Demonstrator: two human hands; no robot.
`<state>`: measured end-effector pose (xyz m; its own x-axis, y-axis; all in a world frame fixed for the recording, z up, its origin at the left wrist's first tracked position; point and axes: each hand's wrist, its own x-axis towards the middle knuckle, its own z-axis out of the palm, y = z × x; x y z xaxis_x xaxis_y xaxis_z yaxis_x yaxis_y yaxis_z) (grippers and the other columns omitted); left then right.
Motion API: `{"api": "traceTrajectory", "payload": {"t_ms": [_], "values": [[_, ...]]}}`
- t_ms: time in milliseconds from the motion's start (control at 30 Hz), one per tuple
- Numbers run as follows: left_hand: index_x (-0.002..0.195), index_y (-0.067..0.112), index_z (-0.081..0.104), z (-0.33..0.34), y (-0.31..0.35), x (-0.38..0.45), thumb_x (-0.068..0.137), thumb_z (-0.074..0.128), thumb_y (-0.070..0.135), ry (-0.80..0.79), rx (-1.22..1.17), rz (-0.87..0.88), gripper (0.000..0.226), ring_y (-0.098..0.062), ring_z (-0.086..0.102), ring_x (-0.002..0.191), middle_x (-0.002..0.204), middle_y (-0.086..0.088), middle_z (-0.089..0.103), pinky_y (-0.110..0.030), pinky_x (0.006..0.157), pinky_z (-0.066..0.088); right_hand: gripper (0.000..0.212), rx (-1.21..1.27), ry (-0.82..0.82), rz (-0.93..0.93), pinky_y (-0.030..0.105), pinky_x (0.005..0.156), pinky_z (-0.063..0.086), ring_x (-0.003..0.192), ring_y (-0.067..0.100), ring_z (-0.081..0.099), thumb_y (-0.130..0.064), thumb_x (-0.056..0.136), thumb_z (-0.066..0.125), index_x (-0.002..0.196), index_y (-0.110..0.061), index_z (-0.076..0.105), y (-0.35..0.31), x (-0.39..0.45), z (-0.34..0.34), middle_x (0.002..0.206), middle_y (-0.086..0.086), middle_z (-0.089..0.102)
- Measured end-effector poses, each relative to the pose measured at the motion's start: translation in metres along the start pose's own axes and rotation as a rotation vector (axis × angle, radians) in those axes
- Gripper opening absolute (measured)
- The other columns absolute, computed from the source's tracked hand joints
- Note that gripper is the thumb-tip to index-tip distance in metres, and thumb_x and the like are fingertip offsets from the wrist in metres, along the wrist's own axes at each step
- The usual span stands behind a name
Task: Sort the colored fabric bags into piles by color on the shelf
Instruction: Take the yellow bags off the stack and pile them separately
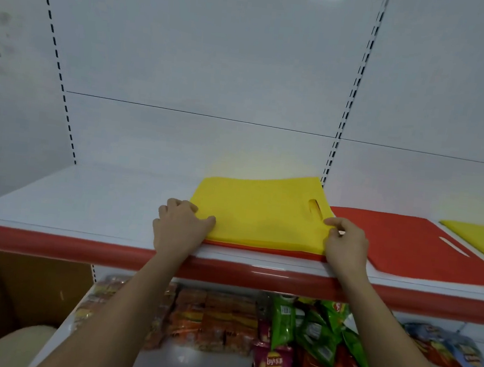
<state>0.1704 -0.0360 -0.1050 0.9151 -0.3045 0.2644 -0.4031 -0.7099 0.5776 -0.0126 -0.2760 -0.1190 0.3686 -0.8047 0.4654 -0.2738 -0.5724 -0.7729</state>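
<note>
Two hands pinch the yellow bag (258,211) mid-frame: left hand (179,224) and right hand (346,242) at its near corners; best lifted evenly, leaving the red bag (258,249) beneath undisturbed

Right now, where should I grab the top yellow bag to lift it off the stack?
Pinch the top yellow bag at its two near corners, from the shelf's front. It lies flat on a red bag, so only the edges peel up; left hand and right hand already grip there.
</note>
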Motion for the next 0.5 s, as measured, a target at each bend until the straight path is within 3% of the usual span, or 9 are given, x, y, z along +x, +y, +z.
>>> {"api": "traceTrajectory", "payload": {"t_ms": [133,267,333,400,500], "values": [[0.121,0.017,0.060,-0.002,-0.001,0.001,0.087,0.061,0.046,-0.020,-0.020,0.016,0.046,-0.031,0.036,0.126,0.133,-0.007,0.043,-0.043,0.099,0.034,0.030,-0.035,0.001,-0.027,0.034,0.069,0.042,0.081,0.025,0.052,0.001,0.095,0.045,0.108,-0.011,0.069,-0.002,-0.001,0.001,0.117,0.012,0.061],[0.115,0.020,0.062,-0.004,0.000,-0.006,0.089,0.060,0.041,0.069,0.020,0.078,0.033,-0.029,0.032,0.126,0.131,-0.005,0.044,-0.043,0.099,0.030,0.030,-0.106,0.002,-0.057,0.046,0.089,0.045,0.104,0.037,0.054,0.002,0.094,0.046,0.106,-0.009,0.071,-0.014,-0.004,0.000,0.118,0.017,0.060],[0.114,0.020,0.062,-0.009,0.003,-0.009,0.090,0.060,0.041,0.087,0.055,0.106,0.032,-0.029,0.033,0.125,0.129,-0.006,0.046,-0.043,0.099,0.029,0.033,-0.088,0.008,-0.054,0.048,0.087,0.046,0.103,0.041,0.055,0.004,0.091,0.046,0.100,-0.014,0.073,-0.025,-0.004,-0.004,0.115,0.016,0.063],[0.114,0.018,0.062,-0.018,0.007,-0.009,0.091,0.060,0.038,0.078,0.050,0.113,0.031,-0.031,0.038,0.122,0.124,-0.009,0.054,-0.042,0.096,0.032,0.035,-0.060,0.010,-0.050,0.040,0.078,0.047,0.094,0.038,0.058,0.004,0.089,0.046,0.094,-0.019,0.073,-0.040,-0.002,-0.013,0.113,0.014,0.065],[0.120,0.011,0.057,-0.038,0.018,-0.006,0.093,0.059,0.027,-0.015,-0.218,0.072,0.031,-0.032,0.054,0.103,0.114,-0.014,0.062,-0.038,0.083,0.041,0.039,0.010,-0.008,-0.040,0.033,0.062,0.042,0.074,0.037,0.059,0.007,0.088,0.042,0.097,-0.011,0.074,-0.063,0.000,-0.036,0.109,0.012,0.066]]}}
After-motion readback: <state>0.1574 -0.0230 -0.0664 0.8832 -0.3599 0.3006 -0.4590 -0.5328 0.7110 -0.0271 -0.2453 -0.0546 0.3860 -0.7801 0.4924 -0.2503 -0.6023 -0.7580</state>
